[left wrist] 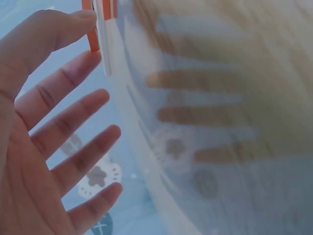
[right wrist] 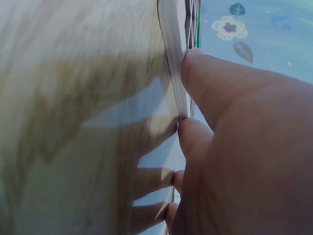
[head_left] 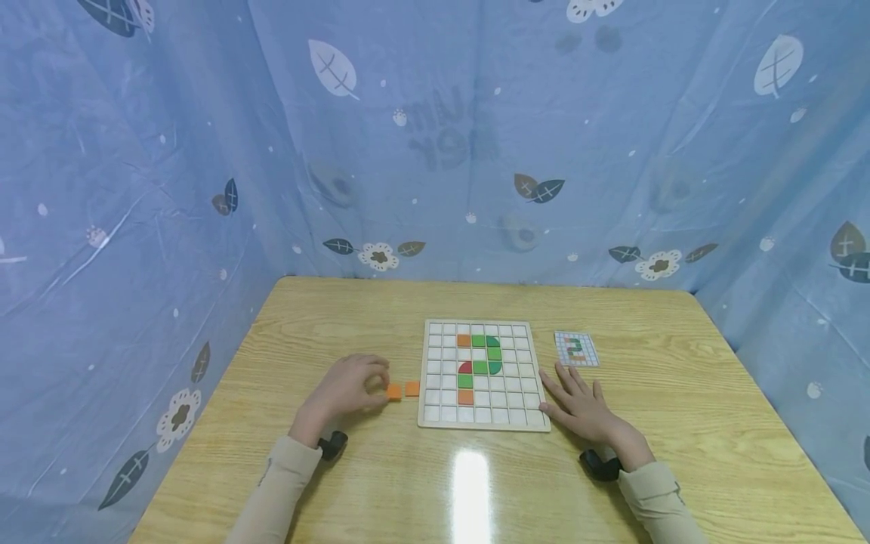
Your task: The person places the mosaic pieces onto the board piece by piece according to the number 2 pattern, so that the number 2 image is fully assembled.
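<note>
A wooden grid board (head_left: 484,428) lies on the table, with orange, green and red tiles set in its white cells. Just left of it, my left hand (head_left: 350,387) pinches an orange square tile (head_left: 394,392) between thumb and index finger; the other fingers spread loosely in the left wrist view. A second orange tile (head_left: 412,388) lies between that tile and the board. My right hand (head_left: 581,404) rests at the board's right side, thumb and index finger touching its edge, fingers extended.
A small pattern card (head_left: 576,349) with a coloured figure on a grid lies right of the board, just beyond my right fingertips. The wooden table (head_left: 340,317) meets a blue patterned curtain (head_left: 435,151) at the back and sides.
</note>
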Demonstrator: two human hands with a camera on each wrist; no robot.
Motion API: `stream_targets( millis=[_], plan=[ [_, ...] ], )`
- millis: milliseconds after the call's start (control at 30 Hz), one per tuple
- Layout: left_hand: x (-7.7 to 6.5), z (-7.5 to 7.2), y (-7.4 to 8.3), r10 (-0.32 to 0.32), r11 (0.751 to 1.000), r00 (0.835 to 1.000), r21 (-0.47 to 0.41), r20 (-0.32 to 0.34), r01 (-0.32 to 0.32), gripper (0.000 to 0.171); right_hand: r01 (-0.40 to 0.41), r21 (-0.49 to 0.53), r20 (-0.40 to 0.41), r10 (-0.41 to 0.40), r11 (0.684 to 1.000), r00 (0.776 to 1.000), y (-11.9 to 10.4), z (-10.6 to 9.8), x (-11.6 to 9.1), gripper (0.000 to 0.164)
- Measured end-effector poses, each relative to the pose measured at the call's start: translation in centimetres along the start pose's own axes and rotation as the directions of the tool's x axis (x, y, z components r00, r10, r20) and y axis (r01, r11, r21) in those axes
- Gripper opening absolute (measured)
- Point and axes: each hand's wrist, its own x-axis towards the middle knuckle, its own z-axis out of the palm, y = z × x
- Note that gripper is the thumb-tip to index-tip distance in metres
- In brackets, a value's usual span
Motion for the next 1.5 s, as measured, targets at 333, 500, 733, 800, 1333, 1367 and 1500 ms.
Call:
stream_targets(
  millis=[333, 500, 733, 800, 1333, 1367, 1500],
  plan=[
    [0.9, 0.4, 0.8, 0.045, 0.999, 0.999, -0.003, -0.010, -0.045, 0.018, -0.039, -0.017, 0.017, 0.039, 0.999, 0.999, -1.2, -0.5, -0.3, 0.063],
    [1.6, 0.8, 1.2, 0.074, 0.997, 0.997, 0.019, -0.010, -0.074, 0.018, -0.058, -0.044, 0.034, 0.059, 0.997, 0.998, -1.5, -0.6, -0.4, 0.062],
    [2.4, 1.0, 2.1, 0.094, 0.995, 0.996, 0.020, -0.005, -0.093, 0.020, -0.059, -0.042, 0.034, 0.061, 0.997, 0.998, -1.3, -0.6, -0.3, 0.063],
    [2.6, 1.2, 2.2, 0.100, 0.995, 0.995, 0.020, -0.002, -0.100, 0.020, -0.061, -0.041, 0.035, 0.062, 0.997, 0.997, -1.3, -0.5, -0.3, 0.063],
    [4.1, 1.7, 4.4, 0.120, 0.993, 0.992, -0.019, 0.025, -0.120, 0.024, -0.057, -0.037, 0.031, 0.058, 0.998, 0.998, -1.5, -0.7, -0.2, 0.062],
    [4.2, 1.7, 4.5, 0.119, 0.993, 0.993, -0.019, 0.027, -0.119, 0.023, -0.056, -0.036, 0.031, 0.057, 0.998, 0.998, -1.5, -0.7, -0.2, 0.062],
    [4.6, 1.8, 5.3, 0.123, 0.992, 0.992, -0.030, 0.028, -0.122, 0.021, -0.042, -0.019, 0.016, 0.043, 0.999, 0.999, -1.5, -0.6, -0.2, 0.063]
  ],
)
